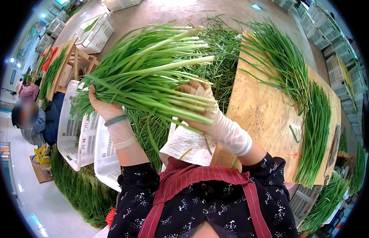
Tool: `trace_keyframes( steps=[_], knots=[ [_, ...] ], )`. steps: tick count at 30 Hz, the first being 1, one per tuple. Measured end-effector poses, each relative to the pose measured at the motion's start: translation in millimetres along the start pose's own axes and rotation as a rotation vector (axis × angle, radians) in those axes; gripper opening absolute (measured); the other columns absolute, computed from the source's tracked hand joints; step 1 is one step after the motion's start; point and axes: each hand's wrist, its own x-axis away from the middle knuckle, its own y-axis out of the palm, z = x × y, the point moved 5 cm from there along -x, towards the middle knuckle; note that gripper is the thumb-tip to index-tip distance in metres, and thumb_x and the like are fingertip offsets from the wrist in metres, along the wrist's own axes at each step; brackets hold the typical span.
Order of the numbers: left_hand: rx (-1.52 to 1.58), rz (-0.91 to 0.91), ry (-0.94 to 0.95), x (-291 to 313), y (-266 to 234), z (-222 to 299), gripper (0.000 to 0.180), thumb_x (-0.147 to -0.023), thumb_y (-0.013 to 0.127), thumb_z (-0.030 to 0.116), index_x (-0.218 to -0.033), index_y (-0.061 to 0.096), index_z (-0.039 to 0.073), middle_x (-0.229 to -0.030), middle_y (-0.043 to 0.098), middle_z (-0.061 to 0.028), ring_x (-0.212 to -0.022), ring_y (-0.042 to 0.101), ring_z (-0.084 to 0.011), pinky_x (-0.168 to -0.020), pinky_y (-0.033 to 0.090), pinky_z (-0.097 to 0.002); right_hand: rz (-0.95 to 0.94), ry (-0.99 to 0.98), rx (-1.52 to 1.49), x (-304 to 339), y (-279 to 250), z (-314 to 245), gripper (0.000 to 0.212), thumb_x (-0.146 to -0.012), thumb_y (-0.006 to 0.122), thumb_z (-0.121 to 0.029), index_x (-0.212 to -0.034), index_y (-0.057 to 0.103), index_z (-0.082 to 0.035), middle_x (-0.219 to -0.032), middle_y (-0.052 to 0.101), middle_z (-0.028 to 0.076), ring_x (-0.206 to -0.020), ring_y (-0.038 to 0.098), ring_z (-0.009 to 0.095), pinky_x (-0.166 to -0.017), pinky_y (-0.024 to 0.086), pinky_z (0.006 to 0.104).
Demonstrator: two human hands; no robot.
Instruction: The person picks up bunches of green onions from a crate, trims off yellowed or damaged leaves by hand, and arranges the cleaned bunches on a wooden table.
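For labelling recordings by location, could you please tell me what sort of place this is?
Probably a vegetable-sorting workshop: the left hand holds a leafy bundle, more greens lie on a wooden board, and white crates stand around.

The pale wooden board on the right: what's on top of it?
On the pale wooden board lie long, slender green stalks, mostly along its right side, and a loose green leaf piece. The wood beneath the stalks is hidden.

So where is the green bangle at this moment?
In the head view, left of centre: the green bangle sits around the wrist of the gloved left hand, just below the held bunch of green stalks.
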Motion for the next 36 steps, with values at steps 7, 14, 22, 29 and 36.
trace_keyframes(
  steps=[7, 14, 22, 29, 36],
  knots=[
    [-0.132, -0.055, 0.168, -15, -21, 30, 0.046, -0.085, 0.04, 0.038, -0.116, 0.05, 0.006, -0.115, 0.053, -0.0145, -0.101, 0.053, -0.0304, -0.087, 0.043, -0.0468, -0.512, -0.131, -0.136, 29, -42, -35, 0.016, -0.076, 0.064, -0.023, -0.088, 0.064, -0.012, -0.084, 0.062, 0.003, -0.082, 0.057, 0.018, -0.086, 0.041, 0.0427],
    [-0.102, -0.18, 0.191, 7, -13, 40, 0.045, -0.084, 0.049, 0.034, -0.118, 0.048, 0.005, -0.115, 0.054, -0.0148, -0.102, 0.052, -0.0286, -0.089, 0.043, -0.0446, -0.079, 0.363, 0.103, 27, -76, 66, 0.018, -0.08, 0.06, -0.018, -0.094, 0.065, -0.007, -0.091, 0.064, 0.009, -0.089, 0.059, 0.022, -0.086, 0.043, 0.0337],
    [-0.147, -0.292, 0.15, -14, -25, 39, 0.048, -0.082, 0.053, 0.031, -0.12, 0.043, 0.003, -0.114, 0.052, -0.0161, -0.098, 0.054, -0.0274, -0.087, 0.045, -0.0409, -0.47, 0.586, -0.381, -31, 0, 91, 0.041, -0.084, 0.055, -0.032, -0.115, 0.054, -0.004, -0.098, 0.063, 0.013, -0.085, 0.06, 0.019, -0.081, 0.046, 0.0301],
    [-0.297, -0.36, 0.243, -49, -43, 93, 0.052, -0.08, 0.057, 0.027, -0.121, 0.039, 0.001, -0.113, 0.051, -0.0171, -0.094, 0.055, -0.0263, -0.086, 0.046, -0.0377, -0.261, 0.849, -0.342, 39, -48, 106, 0.017, -0.085, 0.051, -0.013, -0.088, 0.062, 0.0, -0.073, 0.063, 0.003, -0.057, 0.051, 0.008, -0.055, 0.044, 0.0228],
    [-0.366, -0.05, 0.346, -74, -21, 100, 0.04, -0.085, 0.041, 0.026, -0.116, 0.048, 0.001, -0.116, 0.051, -0.0198, -0.1, 0.054, -0.0312, -0.087, 0.046, -0.044, -1.546, 1.087, -0.962, 224, -62, 23, 0.031, -0.085, 0.056, -0.025, -0.107, 0.058, -0.002, -0.094, 0.064, 0.005, -0.079, 0.061, 0.013, -0.073, 0.049, 0.0264]
  ],
)
